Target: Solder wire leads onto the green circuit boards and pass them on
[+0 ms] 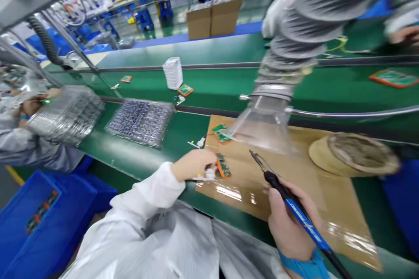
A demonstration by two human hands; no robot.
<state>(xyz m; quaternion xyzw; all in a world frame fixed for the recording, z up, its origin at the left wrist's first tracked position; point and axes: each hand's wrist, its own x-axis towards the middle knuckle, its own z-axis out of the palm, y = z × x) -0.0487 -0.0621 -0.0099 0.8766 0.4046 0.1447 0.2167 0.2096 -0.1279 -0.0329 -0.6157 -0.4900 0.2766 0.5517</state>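
Observation:
My right hand (291,218) is closed around a blue and black soldering iron (299,213), its metal tip pointing up and left over the brown taped mat (281,183). Between the fingers of my left hand (196,165) is a green circuit board with an orange edge (223,165), held at the mat's left side. A small white connector (209,174) with a lead shows beneath those fingers; whether I grip it too is hard to see. Another green circuit board (221,133) lies on the mat farther back, left of the clear extraction hood (265,124).
A round tan container (353,154) stands on the mat's right. To the left are a clear tray of small parts (140,122) and a co-worker's hand (31,105) by a stack of trays (67,115). Behind runs a green conveyor (216,87) carrying boards and white trays (173,73).

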